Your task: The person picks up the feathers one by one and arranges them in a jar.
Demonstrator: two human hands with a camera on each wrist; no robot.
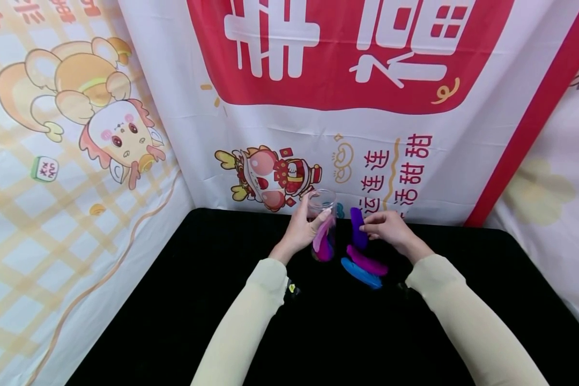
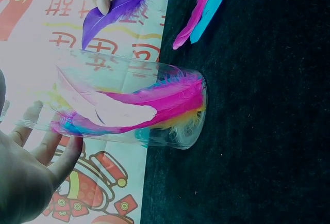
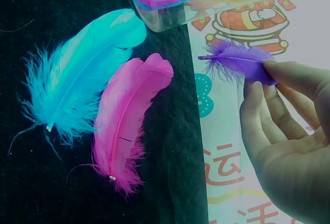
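Note:
My left hand (image 1: 299, 229) holds a clear cup (image 1: 324, 199) by its side near the top. The cup stands upright at the back of the table. Inside it are several feathers, with pink (image 2: 175, 97), pale pink (image 2: 111, 105), blue and yellow showing in the left wrist view. Just right of the cup, my right hand (image 1: 392, 230) pinches a purple feather (image 3: 240, 63) between thumb and fingers, its bare quill end pointing away from the hand. A blue feather (image 3: 82, 66) and a magenta feather (image 3: 126, 113) lie side by side on the table, nearer to me.
A black cloth (image 1: 313, 327) covers the table, whose back edge runs close behind the cup. White printed curtains (image 1: 270, 123) with red lettering and cartoon figures hang behind and on both sides.

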